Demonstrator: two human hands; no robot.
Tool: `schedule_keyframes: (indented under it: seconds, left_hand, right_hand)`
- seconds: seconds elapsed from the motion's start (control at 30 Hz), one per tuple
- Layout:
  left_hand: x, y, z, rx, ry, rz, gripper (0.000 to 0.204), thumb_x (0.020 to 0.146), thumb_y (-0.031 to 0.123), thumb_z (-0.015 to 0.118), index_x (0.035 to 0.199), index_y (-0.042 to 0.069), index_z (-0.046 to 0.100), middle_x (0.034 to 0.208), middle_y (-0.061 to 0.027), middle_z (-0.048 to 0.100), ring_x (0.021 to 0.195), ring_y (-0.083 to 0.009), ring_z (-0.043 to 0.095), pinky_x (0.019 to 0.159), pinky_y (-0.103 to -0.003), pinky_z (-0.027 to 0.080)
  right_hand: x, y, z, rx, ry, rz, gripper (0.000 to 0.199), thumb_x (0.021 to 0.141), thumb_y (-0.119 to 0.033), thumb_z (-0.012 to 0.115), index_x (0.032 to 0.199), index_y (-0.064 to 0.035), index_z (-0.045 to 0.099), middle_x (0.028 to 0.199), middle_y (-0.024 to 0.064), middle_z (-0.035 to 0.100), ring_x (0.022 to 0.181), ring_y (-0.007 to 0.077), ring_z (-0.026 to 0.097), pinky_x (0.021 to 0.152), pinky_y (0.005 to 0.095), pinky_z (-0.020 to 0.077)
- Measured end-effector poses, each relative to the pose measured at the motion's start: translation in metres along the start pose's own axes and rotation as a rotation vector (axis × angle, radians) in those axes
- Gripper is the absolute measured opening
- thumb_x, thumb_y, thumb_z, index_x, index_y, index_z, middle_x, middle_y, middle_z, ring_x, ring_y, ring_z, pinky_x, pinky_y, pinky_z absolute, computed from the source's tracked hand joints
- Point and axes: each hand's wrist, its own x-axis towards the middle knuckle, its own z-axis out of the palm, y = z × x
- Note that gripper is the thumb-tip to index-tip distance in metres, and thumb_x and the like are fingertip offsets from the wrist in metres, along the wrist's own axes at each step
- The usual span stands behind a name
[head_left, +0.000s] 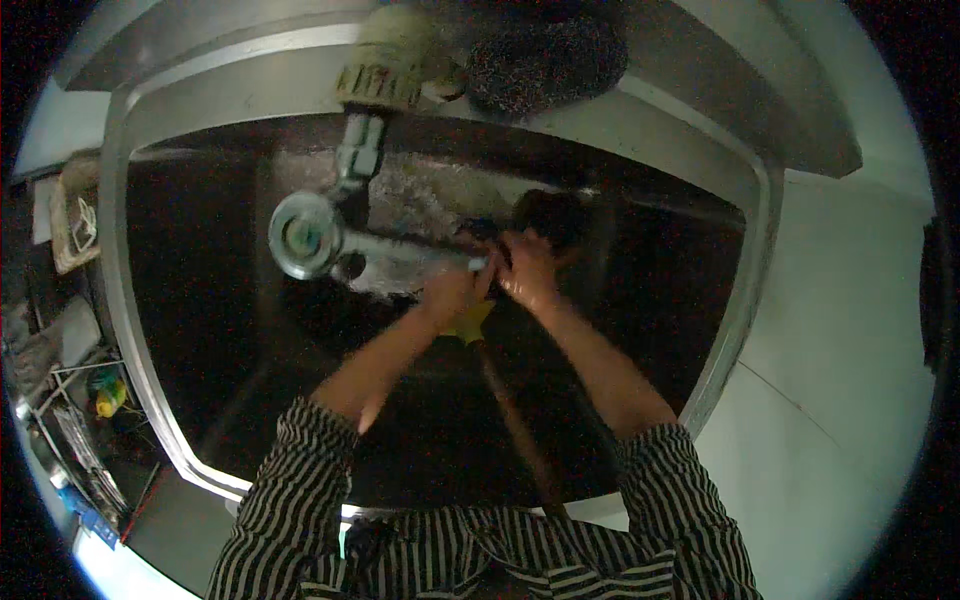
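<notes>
Both my hands are close together over a deep metal sink (pixel 748 260), at the end of the faucet's spout (pixel 410 250). My left hand (pixel 455 293) is closed, its fingertips meeting those of the other hand. My right hand (pixel 530 275) has its fingers bent inward and closed. What lies between the fingers is too dark and blurred to make out. Just below my hands is a yellow piece (pixel 468 324) on a long brown stick (pixel 515 430), which slants down toward the sink's near edge. A dark rounded thing (pixel 552 212) sits just beyond my right hand.
The faucet's round top (pixel 305 235) stands left of my hands. A pale ribbed plastic fitting (pixel 385 60) and a dark mesh scouring pad (pixel 548 65) are at the back ledge. Far left are a tan basket (pixel 75 225) and a wire rack (pixel 85 440) of mixed items.
</notes>
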Motion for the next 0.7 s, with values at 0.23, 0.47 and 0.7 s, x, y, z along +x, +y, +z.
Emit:
schedule_keyframes:
  seconds: [0.23,0.47,0.7]
  left_hand:
    - [0.062,-0.033,0.024,0.215,-0.390,-0.278,0.027,0.078,0.024,0.045,0.096,0.005,0.050,0.091,-0.0158,0.051,0.081,-0.0281,0.052,0.067,-0.040,0.042]
    - [0.045,-0.010,-0.017,0.157,-0.156,-0.163,0.031,0.075,0.028,0.052,0.094,0.003,0.051,0.110,-0.0161,0.040,0.098,-0.0306,0.041,0.081,-0.042,0.034]
    - [0.012,0.002,-0.018,0.085,0.124,0.053,0.023,0.076,0.025,0.050,0.079,0.003,0.056,0.089,-0.0190,0.050,0.085,-0.0337,0.047,0.072,-0.040,0.039]
  right_hand:
    - [0.075,-0.003,0.014,-0.152,-0.259,0.148,0.019,0.072,-0.020,0.051,0.085,-0.0064,0.053,0.082,0.0130,0.056,0.081,0.0255,0.055,0.069,0.0419,0.0418]
    - [0.050,0.018,-0.032,-0.311,0.349,-0.124,0.041,0.077,-0.039,0.047,0.100,-0.0045,0.051,0.102,0.0169,0.049,0.101,0.0283,0.043,0.082,0.0467,0.0352]
    - [0.021,-0.016,-0.004,-0.150,-0.060,-0.101,0.034,0.074,-0.023,0.047,0.105,-0.0096,0.050,0.106,0.0150,0.049,0.102,0.0281,0.044,0.083,0.0498,0.0338]
